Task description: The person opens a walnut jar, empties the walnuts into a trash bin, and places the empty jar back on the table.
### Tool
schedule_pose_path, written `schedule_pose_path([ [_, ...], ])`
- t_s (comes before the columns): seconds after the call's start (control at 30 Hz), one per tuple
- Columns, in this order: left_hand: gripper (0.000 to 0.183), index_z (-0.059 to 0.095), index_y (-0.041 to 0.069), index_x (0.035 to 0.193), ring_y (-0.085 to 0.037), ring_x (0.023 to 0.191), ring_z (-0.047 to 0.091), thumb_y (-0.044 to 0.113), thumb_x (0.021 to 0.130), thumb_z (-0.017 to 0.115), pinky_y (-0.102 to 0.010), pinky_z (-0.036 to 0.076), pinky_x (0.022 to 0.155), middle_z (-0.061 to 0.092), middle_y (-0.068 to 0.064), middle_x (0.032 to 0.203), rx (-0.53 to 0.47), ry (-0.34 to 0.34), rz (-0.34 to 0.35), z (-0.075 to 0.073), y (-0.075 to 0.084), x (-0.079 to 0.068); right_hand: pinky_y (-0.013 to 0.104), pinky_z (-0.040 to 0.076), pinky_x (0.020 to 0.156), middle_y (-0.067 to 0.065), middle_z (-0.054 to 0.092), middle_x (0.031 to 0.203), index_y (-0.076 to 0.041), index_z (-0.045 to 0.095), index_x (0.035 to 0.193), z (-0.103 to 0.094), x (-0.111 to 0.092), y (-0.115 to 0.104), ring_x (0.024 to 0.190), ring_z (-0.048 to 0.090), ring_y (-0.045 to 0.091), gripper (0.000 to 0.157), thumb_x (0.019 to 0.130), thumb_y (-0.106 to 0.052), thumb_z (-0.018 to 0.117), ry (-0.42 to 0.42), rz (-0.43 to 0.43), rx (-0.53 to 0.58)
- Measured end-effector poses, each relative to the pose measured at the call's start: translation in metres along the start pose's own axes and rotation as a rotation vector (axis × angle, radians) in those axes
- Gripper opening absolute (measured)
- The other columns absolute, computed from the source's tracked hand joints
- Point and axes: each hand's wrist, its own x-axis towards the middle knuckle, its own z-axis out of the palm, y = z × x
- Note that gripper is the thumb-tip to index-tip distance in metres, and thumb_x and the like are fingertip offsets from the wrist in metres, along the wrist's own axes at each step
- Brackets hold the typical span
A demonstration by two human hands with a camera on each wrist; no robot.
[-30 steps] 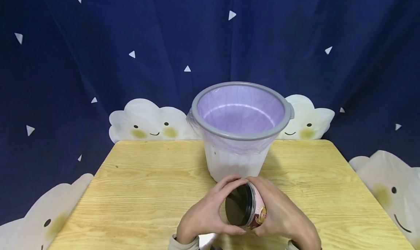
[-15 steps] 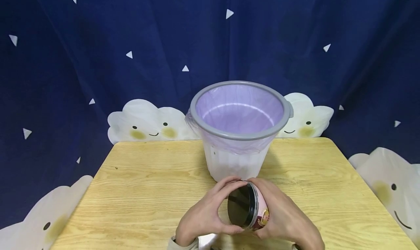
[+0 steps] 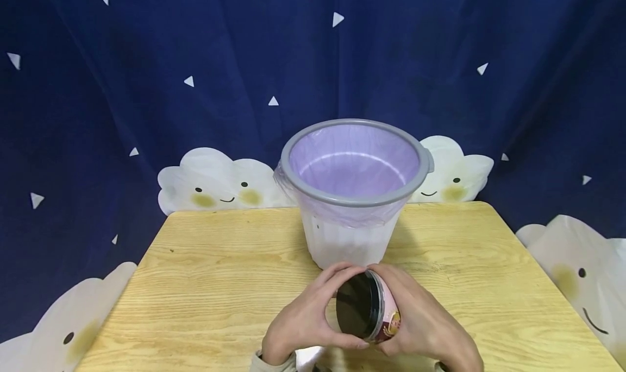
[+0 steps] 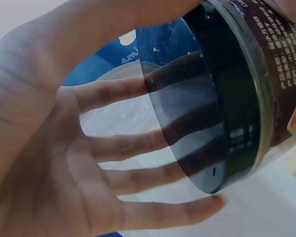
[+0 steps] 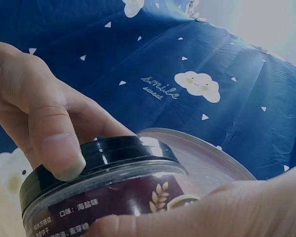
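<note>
Low over the table, both hands hold one round jar (image 3: 390,319), lying tilted on its side with its dark lid (image 3: 356,306) towards the left. My left hand (image 3: 304,320) grips the lid's edge between thumb and fingers; the left wrist view shows those fingers through the lid's see-through dark top (image 4: 185,113). My right hand (image 3: 419,313) is curled round the jar's body, covering much of it. Pink and dark red show on the label (image 5: 118,197), which has printed writing and a wheat ear.
Just beyond the hands stands a white bin (image 3: 348,241) with a grey rim (image 3: 356,202) and a purple bag lining it. It rests on the wooden table (image 3: 220,285). A blue curtain (image 3: 235,51) with white triangles and clouds hangs behind.
Compared with a second ago, the jar has shifted slightly to the right between the hands. Both hands keep their hold, and the head view has drifted a little.
</note>
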Motion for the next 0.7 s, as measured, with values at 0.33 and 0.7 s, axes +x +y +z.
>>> schedule_pose_path([
  [0.33, 0.101, 0.036, 0.026, 0.147, -0.013, 0.127, 0.045, 0.035, 0.062, 0.09, -0.033, 0.042, 0.104, 0.038, 0.001, 0.144, 0.004, 0.012, 0.0, -0.001, 0.0009, -0.0007, 0.032, 0.05, 0.087, -0.017, 0.053, 0.121, -0.022, 0.05, 0.131, 0.0032, 0.0039, -0.0015, 0.107, 0.052, 0.005, 0.107, 0.032, -0.026, 0.091, -0.014, 0.015, 0.022],
  [0.7, 0.102, 0.033, 0.028, 0.149, -0.016, 0.13, 0.043, 0.038, 0.064, 0.089, -0.037, 0.043, 0.103, 0.035, 0.0, 0.148, 0.034, 0.023, -0.029, -0.0029, 0.0022, -0.0026, 0.033, 0.05, 0.087, -0.015, 0.053, 0.123, -0.024, 0.049, 0.133, 0.0027, 0.0069, -0.002, 0.108, 0.052, 0.005, 0.108, 0.034, -0.027, 0.092, -0.014, 0.022, 0.026],
])
